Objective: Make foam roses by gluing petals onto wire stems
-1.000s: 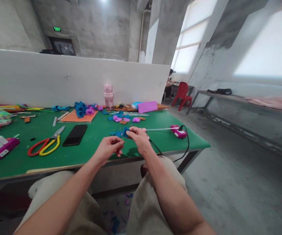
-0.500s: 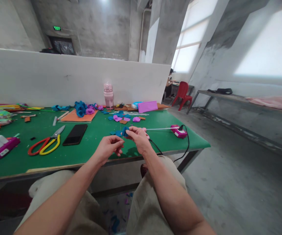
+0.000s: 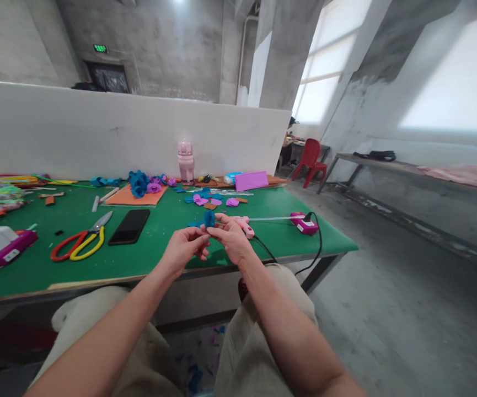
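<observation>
While we look down over our own forearms, our left hand (image 3: 184, 248) and right hand (image 3: 230, 238) meet at the near edge of the green tabletop (image 3: 159, 242). Together they pinch a small blue paper flower (image 3: 209, 219), which pokes up just above the fingertips; both hands are closed on it. Just behind the right hand lies a pink glue gun (image 3: 244, 225), its black cord running to a magenta plug box (image 3: 303, 222) near the right edge. To the left lie a black phone (image 3: 129, 226) and red-and-yellow scissors (image 3: 80, 242). Farther back, blue and purple paper flowers (image 3: 143, 183) rest by an orange sheet (image 3: 133, 197), and a pink bottle (image 3: 186, 160) stands against the white partition (image 3: 97, 129).
</observation>
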{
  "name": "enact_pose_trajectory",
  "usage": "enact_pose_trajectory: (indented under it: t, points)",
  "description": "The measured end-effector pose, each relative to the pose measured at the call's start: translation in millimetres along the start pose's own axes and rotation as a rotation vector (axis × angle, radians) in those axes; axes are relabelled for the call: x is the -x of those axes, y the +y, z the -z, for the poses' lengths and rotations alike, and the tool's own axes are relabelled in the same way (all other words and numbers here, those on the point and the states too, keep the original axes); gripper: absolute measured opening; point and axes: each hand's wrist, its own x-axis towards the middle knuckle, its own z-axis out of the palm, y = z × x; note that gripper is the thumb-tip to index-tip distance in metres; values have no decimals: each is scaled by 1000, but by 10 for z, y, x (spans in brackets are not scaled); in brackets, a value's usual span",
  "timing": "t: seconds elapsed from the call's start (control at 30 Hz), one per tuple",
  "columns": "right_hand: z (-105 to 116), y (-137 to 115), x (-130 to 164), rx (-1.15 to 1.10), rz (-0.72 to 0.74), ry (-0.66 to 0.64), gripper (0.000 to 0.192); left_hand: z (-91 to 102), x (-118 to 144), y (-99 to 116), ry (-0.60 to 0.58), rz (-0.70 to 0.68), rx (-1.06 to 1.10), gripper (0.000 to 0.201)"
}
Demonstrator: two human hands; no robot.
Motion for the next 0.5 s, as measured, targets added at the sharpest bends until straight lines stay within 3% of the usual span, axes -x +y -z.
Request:
enact_pose_trajectory:
  t: [0.33,0.5]
  points:
    - [-8,82,-36,-16,67,91,33,18,-15,13,3,-14,-54,32]
    - [-28,56,-19,-26,62,147,33,212,-106,66,146,-113,-178,36]
